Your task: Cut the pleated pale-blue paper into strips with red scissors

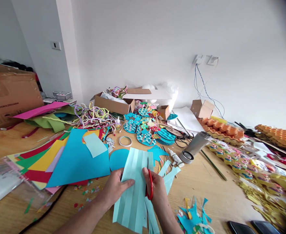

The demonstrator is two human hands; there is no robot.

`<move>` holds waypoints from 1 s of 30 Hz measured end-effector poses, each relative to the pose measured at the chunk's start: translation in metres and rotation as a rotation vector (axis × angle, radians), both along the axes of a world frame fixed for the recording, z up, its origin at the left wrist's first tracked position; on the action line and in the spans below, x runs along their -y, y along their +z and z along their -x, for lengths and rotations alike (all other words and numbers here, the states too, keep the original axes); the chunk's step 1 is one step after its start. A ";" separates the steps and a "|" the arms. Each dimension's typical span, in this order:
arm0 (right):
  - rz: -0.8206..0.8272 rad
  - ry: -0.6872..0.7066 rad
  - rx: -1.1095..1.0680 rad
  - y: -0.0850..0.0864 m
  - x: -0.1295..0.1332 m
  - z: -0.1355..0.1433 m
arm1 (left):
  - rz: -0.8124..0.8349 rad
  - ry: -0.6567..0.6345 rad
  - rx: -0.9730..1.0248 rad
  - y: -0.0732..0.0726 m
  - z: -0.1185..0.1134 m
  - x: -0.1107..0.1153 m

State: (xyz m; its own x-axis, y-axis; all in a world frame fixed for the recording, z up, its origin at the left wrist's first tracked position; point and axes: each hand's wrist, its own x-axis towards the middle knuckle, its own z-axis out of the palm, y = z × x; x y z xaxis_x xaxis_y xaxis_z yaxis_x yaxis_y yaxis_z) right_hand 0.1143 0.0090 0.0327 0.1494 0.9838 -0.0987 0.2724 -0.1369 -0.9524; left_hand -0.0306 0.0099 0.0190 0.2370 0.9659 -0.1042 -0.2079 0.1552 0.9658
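My left hand (pixel 117 188) grips the left edge of a light turquoise sheet of paper (pixel 131 201) with lengthwise folds, thumb on top. In my right hand (pixel 157 185) is a pair of scissors with red handles (pixel 150 187); its blades lie along the right part of the sheet, pointing away from me. Pale cut strips (pixel 170 177) lie to the right of the sheet, and others hang below my right hand. Beyond the sheet, a blue paper circle (pixel 118 158) lies partly covered. Whether the blades are parted is hard to make out.
Coloured paper sheets (pixel 79 159) are fanned out at left. A roll of tape (pixel 125 141), a glue bottle (pixel 175 157) and a grey tumbler (pixel 196 144) stand or lie beyond my hands. Blue scraps (pixel 193 217) and two phones (pixel 240 227) are at front right. Egg trays (pixel 222 130) sit far right.
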 end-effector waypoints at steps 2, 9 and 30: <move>0.007 -0.003 -0.017 0.001 0.000 0.001 | 0.006 0.006 -0.005 0.001 0.000 0.000; 0.004 -0.008 -0.092 0.001 -0.001 0.001 | -0.006 -0.017 0.006 0.000 0.000 0.000; -0.045 0.001 0.003 0.000 -0.002 -0.003 | -0.033 -0.055 0.022 -0.001 -0.001 0.001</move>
